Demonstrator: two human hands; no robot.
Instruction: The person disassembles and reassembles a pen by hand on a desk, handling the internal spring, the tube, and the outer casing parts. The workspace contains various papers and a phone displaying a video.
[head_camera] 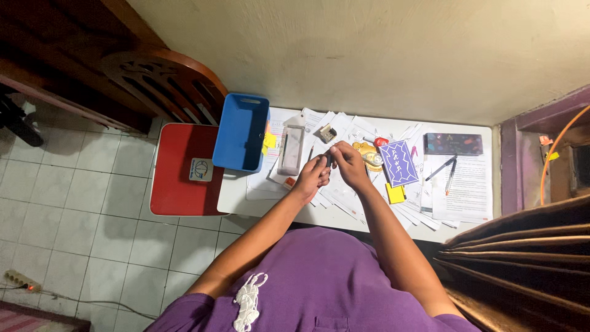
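Purple shirt sleeves lead to our left hand (312, 175) and right hand (348, 163), both pinching one small dark thing (328, 158). It looks light and hard to us. We hold its ends over the papers (344, 197).

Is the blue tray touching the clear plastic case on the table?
Apart. In the head view, a strip of paper and a yellow note show between the blue tray and the clear case.

Left of the fingers (322, 165) stand a bright blue tray (241, 131) and a red stool (182, 169). Right of them lie a purple card with white zigzag markings (399, 162), a yellow sticky note (396, 193) and a dark box with coloured specks (453, 143), all on a white worktop (233, 197).
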